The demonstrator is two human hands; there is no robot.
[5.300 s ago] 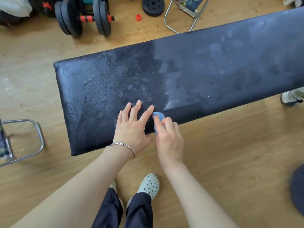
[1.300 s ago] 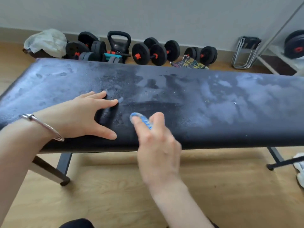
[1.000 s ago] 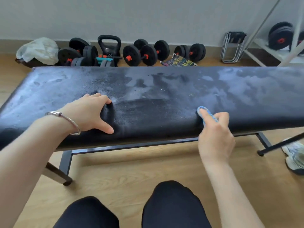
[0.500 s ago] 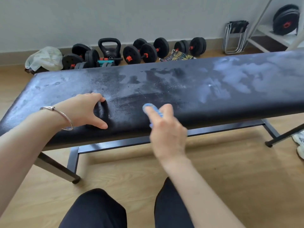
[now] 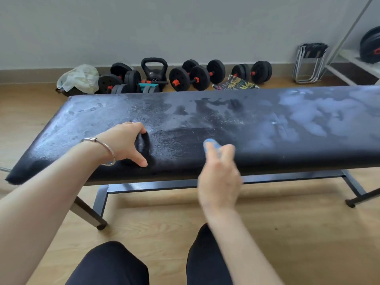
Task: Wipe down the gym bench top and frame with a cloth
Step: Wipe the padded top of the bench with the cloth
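A long black padded gym bench (image 5: 267,112) crosses the view, its top smeared with pale dusty patches, darker and cleaner near the front middle. Below it runs the dark metal frame (image 5: 156,184). My left hand (image 5: 125,140) rests on the pad's near left part, thumb stretched out and fingers bent, with a bracelet on the wrist. My right hand (image 5: 220,171), blurred by motion, pinches a small blue cloth (image 5: 211,145) against the pad's front edge; most of the cloth is hidden under the fingers.
Dumbbells (image 5: 193,77) and a kettlebell (image 5: 154,68) line the wall behind the bench, beside a pale bag (image 5: 80,79). A folded stool (image 5: 310,62) and a white rack (image 5: 353,64) stand at the back right. My knees (image 5: 160,262) are below, over wooden floor.
Over the last second my right hand swept the blue cloth leftward along the front edge, then slightly back to the right. My left hand stayed planted on the pad.
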